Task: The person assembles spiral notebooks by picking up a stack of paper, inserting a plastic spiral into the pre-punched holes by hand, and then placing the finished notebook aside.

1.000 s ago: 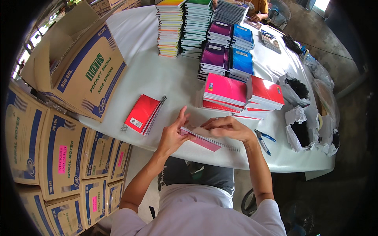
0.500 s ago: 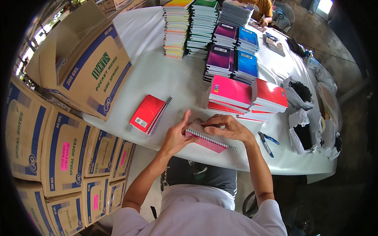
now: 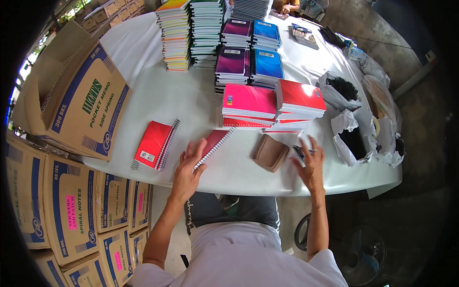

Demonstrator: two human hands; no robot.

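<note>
My left hand (image 3: 187,173) grips the lower end of a dark red spiral notebook (image 3: 216,145), which slants up to the right with its white page edges and coil showing. Fingers spread, my right hand (image 3: 311,165) is at the pliers (image 3: 299,152), which it partly hides; I cannot tell whether it touches them. Between the two hands a brown rounded block (image 3: 270,153) lies on the table. Left of my left hand lies a small pile of red spiral notebooks (image 3: 155,145).
Pink notebooks (image 3: 249,100) and red notebooks (image 3: 300,96) are stacked ahead, with purple, blue, green and yellow stacks behind. An open carton (image 3: 86,100) stands left, above stacked cartons (image 3: 71,196). Torn white bags of black coils (image 3: 353,138) sit right. A person's hand (image 3: 286,9) shows far off.
My hands have moved apart. The brown block, earlier under my right hand on the notebook, now lies on the table. My right hand has reached the pliers. The whole view has shifted.
</note>
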